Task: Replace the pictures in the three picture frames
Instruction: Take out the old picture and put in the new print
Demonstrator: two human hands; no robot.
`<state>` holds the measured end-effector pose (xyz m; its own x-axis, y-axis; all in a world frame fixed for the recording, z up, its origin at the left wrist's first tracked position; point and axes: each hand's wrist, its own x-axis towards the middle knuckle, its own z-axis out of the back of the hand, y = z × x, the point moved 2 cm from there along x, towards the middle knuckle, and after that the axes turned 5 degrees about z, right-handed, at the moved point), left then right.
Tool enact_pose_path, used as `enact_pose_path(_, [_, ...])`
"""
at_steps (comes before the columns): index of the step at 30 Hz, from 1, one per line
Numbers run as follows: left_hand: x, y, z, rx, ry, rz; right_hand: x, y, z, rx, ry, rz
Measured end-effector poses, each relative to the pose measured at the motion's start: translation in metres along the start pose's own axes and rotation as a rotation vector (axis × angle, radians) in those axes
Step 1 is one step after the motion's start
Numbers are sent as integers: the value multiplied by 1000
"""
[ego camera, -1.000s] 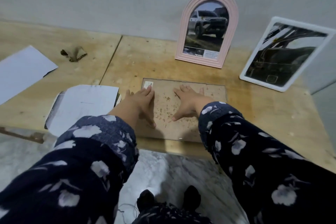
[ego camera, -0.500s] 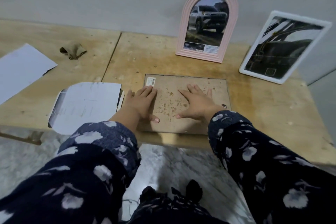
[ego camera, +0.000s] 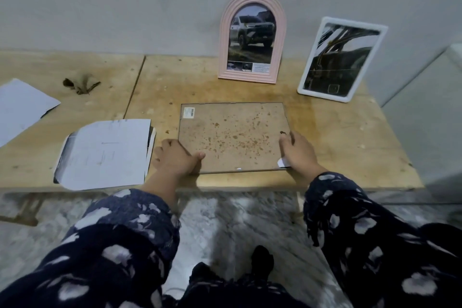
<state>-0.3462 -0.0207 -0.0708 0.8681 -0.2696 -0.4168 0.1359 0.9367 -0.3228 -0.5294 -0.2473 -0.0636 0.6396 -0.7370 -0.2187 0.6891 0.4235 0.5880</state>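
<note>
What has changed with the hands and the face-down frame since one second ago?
Both hands left the middle of the frame back and moved outward: the left hand now grips its near left corner, the right hand its right edge. The pink arched frame, white frame and papers stayed.

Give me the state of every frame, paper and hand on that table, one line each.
Pink arched frame: upright against wall, car picture in.
White frame: leaning on wall, picture in.
Flat frame: face down, backing up.
Loose pictures: lying face down.
Left hand: grips frame's near-left corner.
Right hand: on frame's right edge.
</note>
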Motion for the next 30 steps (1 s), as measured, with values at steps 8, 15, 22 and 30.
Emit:
enact_pose_path(8, [12, 2, 44, -842, 123, 70, 7, 16, 39, 729, -188, -189])
enact_pose_path(15, [2, -31, 86, -1107, -30, -141, 23, 51, 70, 992, -437, -98])
enact_pose_path(22, [16, -43, 75, -995, -114, -145, 31, 66, 60, 869, -395, -181])
enact_pose_path(30, [31, -36, 42, -801, -88, -61, 36, 46, 25, 722, -294, -343])
